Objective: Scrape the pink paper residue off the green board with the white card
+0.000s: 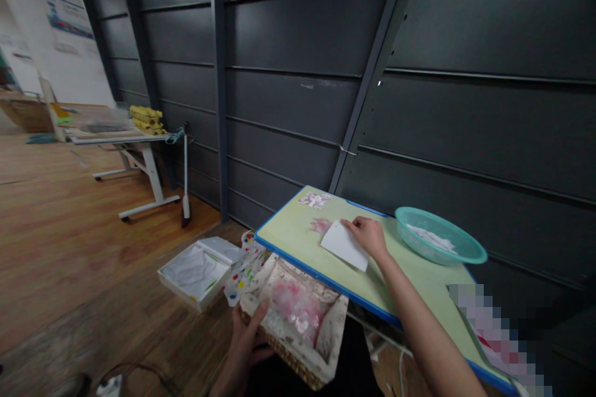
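My right arm stretched forward, right hand [370, 236] palm down, fingers grasping a white card [343, 245] flat on the green table [288, 232]; my left hand [249, 335] lower and nearer me, thumb over the rim, gripping a lined basket [326, 347] of pink scraps [295, 307]; teal bowl [440, 237] just right of my right hand

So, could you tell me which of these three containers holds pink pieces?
The rectangular lined wicker basket held by the left hand. The round teal plastic bowl holds only white bits; the flat white box on the floor shows no pink.
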`<control>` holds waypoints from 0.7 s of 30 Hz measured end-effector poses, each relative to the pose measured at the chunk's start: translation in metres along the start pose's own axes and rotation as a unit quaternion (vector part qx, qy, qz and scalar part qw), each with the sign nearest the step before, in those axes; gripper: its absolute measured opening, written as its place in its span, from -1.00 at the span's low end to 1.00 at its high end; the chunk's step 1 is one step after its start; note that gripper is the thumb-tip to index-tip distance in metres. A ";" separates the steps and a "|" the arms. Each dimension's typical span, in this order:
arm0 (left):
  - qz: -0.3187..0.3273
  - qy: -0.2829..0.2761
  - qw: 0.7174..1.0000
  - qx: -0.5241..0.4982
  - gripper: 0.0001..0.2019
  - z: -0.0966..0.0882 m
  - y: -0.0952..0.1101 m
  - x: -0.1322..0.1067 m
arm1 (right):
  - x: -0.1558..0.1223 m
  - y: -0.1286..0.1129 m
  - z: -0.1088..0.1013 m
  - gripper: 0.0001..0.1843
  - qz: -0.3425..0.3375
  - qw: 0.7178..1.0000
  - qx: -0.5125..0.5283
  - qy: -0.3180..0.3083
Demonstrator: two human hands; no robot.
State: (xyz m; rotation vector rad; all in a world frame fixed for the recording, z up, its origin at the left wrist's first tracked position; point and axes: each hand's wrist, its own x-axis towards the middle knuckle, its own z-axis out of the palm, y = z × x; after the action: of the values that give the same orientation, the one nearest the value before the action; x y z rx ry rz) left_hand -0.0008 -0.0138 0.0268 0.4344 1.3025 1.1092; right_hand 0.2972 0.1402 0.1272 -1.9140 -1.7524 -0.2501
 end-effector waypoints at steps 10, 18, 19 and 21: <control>0.005 -0.010 1.000 0.008 -0.32 0.000 0.000 -0.001 | 0.005 -0.004 0.002 -0.52 -0.032 0.998 0.055 -0.002; 0.001 -0.007 1.000 0.008 -0.32 0.000 0.000 -0.001 | -0.001 0.006 0.004 -0.34 0.014 0.988 0.150 0.037; 0.001 -0.008 1.000 0.006 -0.32 0.000 0.000 -0.001 | -0.002 0.008 0.005 -0.32 0.022 0.986 0.160 0.032; 0.000 -0.008 1.000 0.004 -0.31 0.000 0.001 -0.002 | -0.006 0.010 0.007 -0.29 0.031 0.984 0.177 0.015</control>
State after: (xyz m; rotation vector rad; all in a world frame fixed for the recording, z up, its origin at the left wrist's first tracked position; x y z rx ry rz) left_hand -0.0007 -0.0150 0.0284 0.4488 1.2937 1.0984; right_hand 0.3048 0.1380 0.1162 -1.6932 -1.5907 0.0542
